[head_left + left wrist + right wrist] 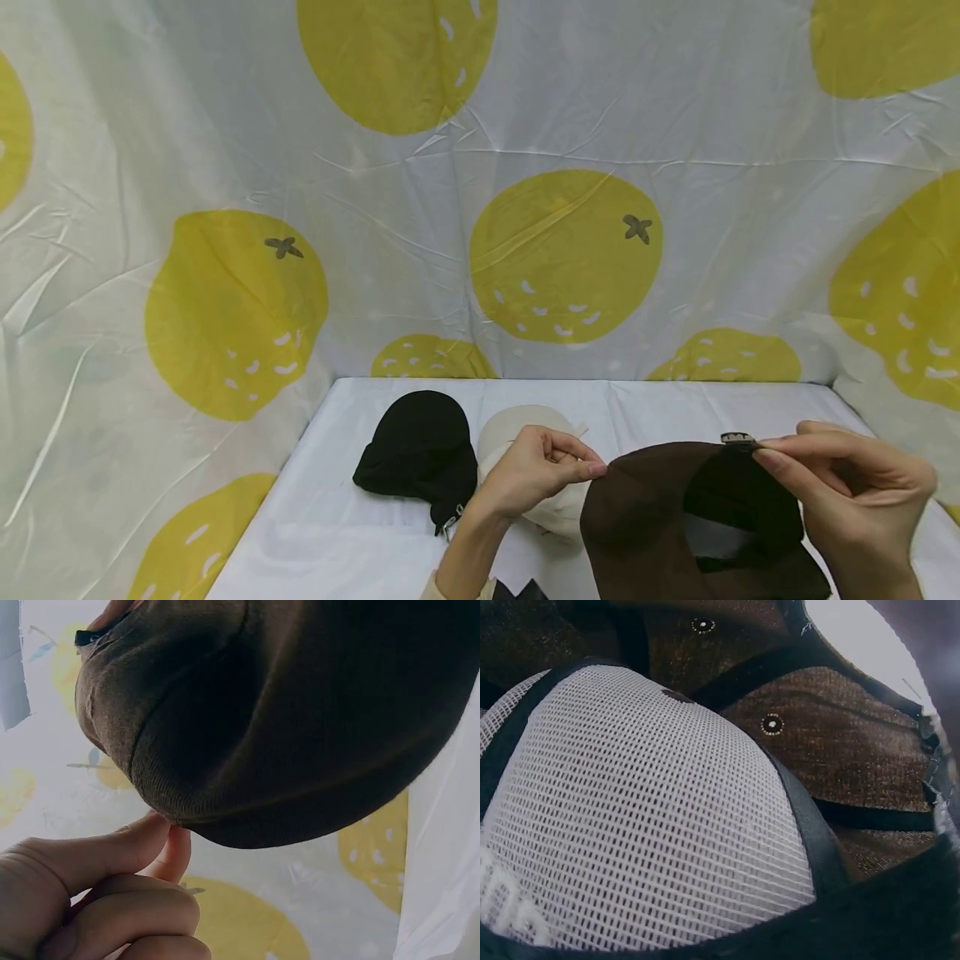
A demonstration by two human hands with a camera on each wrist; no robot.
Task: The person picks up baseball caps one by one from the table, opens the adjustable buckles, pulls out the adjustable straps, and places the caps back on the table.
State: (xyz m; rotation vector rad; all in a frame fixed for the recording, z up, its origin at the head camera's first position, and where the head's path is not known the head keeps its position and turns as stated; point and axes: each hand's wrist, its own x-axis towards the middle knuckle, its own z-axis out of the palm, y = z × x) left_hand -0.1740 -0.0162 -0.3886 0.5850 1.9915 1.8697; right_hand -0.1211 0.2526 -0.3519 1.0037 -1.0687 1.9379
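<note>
A brown baseball cap (637,517) hangs above the front right of the table, held between both hands with its inside partly showing. My left hand (528,471) pinches the cap's left edge between thumb and forefinger. In the left wrist view that pinch sits where brim and crown meet, and the other fingers of the left hand (112,900) are curled under. With thumb and forefinger, my right hand (855,492) pinches the cap's edge beside a small metal buckle (738,437). The right wrist view looks inside, at white mesh lining (652,810), brown cloth (840,727) with eyelets, and dark seam tape.
On the white-covered table (315,542), a black cap (416,446) with a metal buckle lies left of my left hand. Beside it is a cream cap (521,421), partly hidden behind that hand. A lemon-print cloth (405,250) hangs behind the table and along its sides.
</note>
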